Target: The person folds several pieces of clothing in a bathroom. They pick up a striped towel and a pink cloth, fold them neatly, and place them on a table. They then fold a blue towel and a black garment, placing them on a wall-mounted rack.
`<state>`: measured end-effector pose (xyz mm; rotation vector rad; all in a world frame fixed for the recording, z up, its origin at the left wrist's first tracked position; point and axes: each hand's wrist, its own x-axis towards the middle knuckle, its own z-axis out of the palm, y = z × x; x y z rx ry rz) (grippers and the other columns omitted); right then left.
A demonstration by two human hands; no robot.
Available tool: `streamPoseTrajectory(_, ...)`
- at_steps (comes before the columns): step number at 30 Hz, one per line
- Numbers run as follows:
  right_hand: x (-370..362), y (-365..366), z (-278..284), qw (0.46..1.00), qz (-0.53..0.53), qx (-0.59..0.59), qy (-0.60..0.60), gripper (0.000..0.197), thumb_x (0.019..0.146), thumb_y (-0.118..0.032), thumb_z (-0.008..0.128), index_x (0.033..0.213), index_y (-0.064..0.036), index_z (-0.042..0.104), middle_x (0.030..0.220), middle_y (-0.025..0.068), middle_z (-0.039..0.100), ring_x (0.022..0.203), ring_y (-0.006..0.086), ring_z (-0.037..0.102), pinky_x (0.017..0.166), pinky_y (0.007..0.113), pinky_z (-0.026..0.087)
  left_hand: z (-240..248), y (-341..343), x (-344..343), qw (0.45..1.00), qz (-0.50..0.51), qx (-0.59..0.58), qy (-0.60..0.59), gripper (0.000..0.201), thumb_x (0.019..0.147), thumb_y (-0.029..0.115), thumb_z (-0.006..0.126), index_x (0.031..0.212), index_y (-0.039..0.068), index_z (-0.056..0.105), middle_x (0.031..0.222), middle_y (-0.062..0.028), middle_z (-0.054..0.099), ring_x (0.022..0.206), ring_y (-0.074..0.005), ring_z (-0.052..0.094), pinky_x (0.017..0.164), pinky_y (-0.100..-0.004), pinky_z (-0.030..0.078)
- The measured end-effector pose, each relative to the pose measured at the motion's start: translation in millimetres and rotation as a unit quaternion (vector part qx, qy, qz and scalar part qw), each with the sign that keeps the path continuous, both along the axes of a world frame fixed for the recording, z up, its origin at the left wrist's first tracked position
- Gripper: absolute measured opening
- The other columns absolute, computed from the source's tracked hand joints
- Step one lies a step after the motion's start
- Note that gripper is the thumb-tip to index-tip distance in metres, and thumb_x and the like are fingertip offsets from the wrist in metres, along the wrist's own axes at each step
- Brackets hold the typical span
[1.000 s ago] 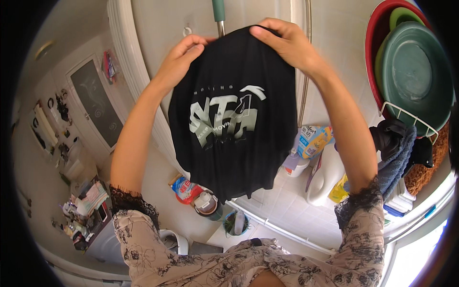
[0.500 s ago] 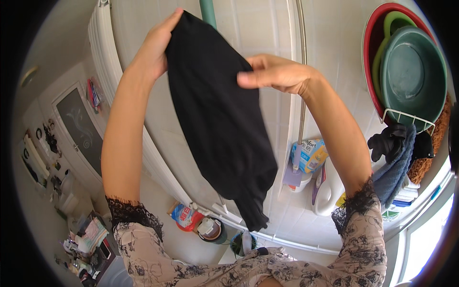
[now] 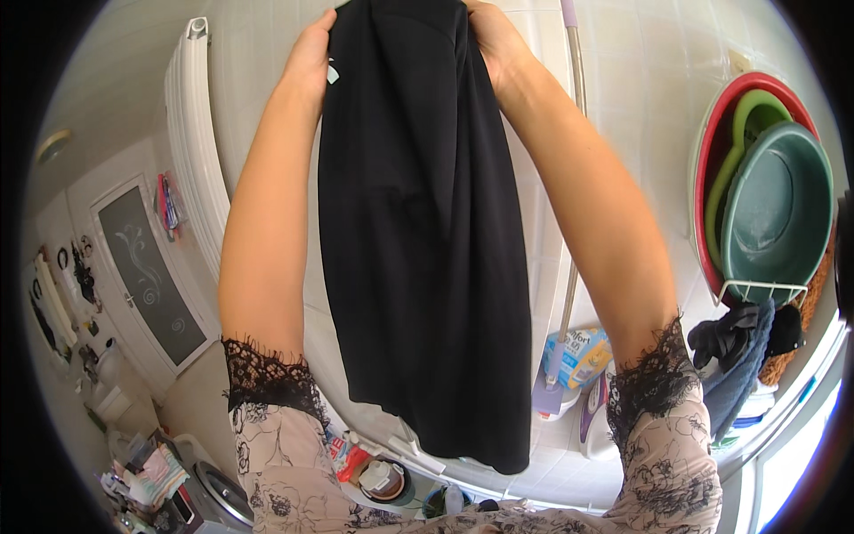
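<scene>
A black garment point(image 3: 405, 214) of smooth cloth hangs full length in front of me, with lengthwise folds on its right half. My left hand point(image 3: 313, 49) is closed on its upper left edge, the thumb pointing up. At the upper right corner my right hand point(image 3: 495, 44) is closed on the cloth; most of its fingers are behind the fabric or cut off by the picture's top. A small pale tag point(image 3: 333, 73) shows on the garment beside my left hand. The lower hem hangs free and uneven. Whether it is trousers, a skirt or something else I cannot tell.
Stacked red, green and teal basins point(image 3: 772, 214) hang at the right, above dark cloths point(image 3: 725, 334) on a white wire rack. A mop pole point(image 3: 569, 294) leans behind my right arm near a blue detergent pouch point(image 3: 576, 356). A white radiator point(image 3: 196, 133) stands left.
Both hands have risen, and my right hand has moved up to the garment's top corner. The cloth, bunched narrow at the bottom before, now hangs longer and spread out; the tag has come into view.
</scene>
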<state>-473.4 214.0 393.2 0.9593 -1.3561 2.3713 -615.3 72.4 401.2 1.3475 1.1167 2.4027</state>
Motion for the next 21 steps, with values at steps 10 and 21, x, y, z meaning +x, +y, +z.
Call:
streamPoseTrajectory(10, 30.4, -26.1, -109.6, 0.944, -0.328, 0.01, -0.009, 0.024, 0.089, -0.014, 0.05, 0.103, 0.0059, 0.052, 0.099, 0.016, 0.059, 0.089, 0.022, 0.059, 0.079, 0.034, 0.05, -102.9, 32.3, 9.9, 0.989, 0.118, -0.08, 0.042, 0.035, 0.088, 0.03, 0.054, 0.106, 0.001, 0.059, 0.098, -0.0085, 0.062, 0.081, -0.017, 0.058, 0.074, -0.0286, 0.046)
streamPoseTrajectory(21, 51.3, -90.4, -168.3, 0.753, -0.623, 0.122, 0.174, 0.046, 0.084, -0.014, 0.055, 0.125, 0.002, 0.042, 0.115, 0.0194, 0.051, 0.102, 0.023, 0.054, 0.086, 0.031, 0.045, -169.1, -12.2, 61.3, 0.921, 0.218, 0.037, 0.322, 0.036, 0.094, 0.009, 0.038, 0.129, 0.004, 0.041, 0.109, -0.0087, 0.055, 0.094, -0.0144, 0.052, 0.085, -0.0255, 0.042)
